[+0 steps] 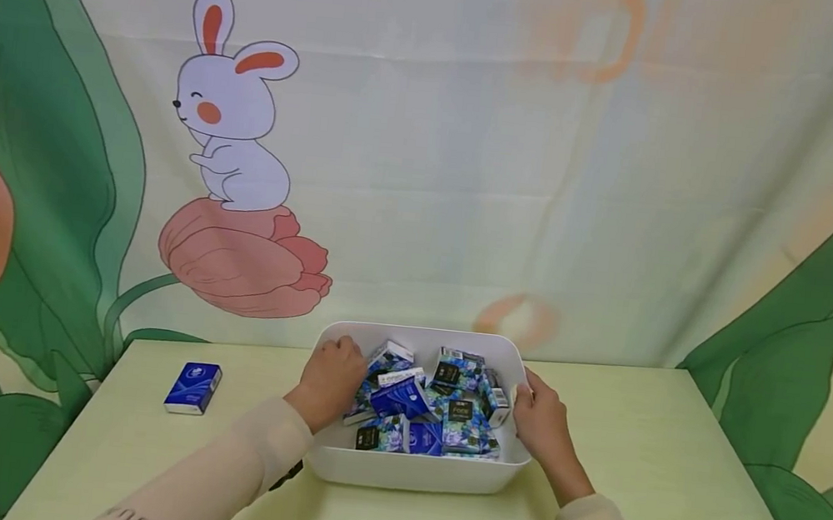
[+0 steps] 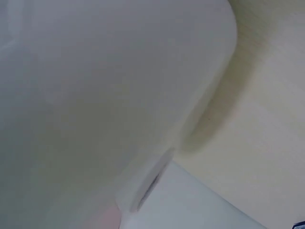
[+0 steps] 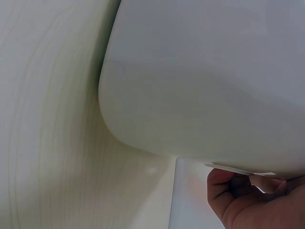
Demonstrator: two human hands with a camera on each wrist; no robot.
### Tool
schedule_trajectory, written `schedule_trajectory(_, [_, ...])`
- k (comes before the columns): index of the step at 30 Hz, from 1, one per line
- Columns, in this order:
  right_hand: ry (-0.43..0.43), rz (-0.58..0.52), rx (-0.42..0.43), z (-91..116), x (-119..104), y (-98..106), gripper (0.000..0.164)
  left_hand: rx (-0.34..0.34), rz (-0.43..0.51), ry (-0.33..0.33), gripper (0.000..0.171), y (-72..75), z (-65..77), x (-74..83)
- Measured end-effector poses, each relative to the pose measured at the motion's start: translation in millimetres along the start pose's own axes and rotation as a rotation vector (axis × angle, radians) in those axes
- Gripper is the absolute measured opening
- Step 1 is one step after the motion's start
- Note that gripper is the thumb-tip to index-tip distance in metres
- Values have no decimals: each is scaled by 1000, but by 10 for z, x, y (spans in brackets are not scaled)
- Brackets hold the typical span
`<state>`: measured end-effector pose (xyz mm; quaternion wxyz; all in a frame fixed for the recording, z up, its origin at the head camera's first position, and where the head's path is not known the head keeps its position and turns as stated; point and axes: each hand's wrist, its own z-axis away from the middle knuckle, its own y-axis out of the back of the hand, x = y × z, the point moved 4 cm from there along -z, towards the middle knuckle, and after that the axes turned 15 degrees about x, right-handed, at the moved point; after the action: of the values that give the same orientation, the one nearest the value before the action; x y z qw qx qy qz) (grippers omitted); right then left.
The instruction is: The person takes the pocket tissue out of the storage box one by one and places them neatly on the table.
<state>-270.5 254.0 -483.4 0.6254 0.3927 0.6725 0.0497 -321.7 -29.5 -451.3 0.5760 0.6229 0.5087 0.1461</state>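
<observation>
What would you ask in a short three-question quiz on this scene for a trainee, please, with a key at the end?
1. Multiple choice: What lies on the table to the left of the white bin?
A) a spoon
B) a blue pack
C) a cup

2. True or false: Every pack inside the bin is plain blue.

3. Short answer: At which end does the right hand grip the bin?

Key:
1. B
2. False; for example, a floral pack lies in it.
3. The right end.
</observation>
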Motion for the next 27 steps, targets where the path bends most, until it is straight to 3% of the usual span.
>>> schedule_trajectory(8, [18, 0, 8, 15, -29, -5, 43, 15, -127, -37, 40, -19, 51, 14])
schedule_trajectory(12, [20, 6, 24, -2, -20, -9, 43, 2, -129, -41, 28, -50, 44, 27])
schedule_trajectory(17, [13, 1, 13, -7, -12, -42, 43, -5, -138, -46, 24, -61, 40, 7])
schedule_trajectory(20, [10, -4, -2, -4, -15, -57, 44, 12, -33, -8, 23, -22, 55, -31])
schedule_trajectory(25, [12, 11, -10, -9, -6, -44, 44, 59, 352, 189, 22, 166, 105, -173])
schedule_trajectory(27, [9, 14, -7, -13, -6, -24, 44, 97, 460, 244, 26, 274, 128, -244])
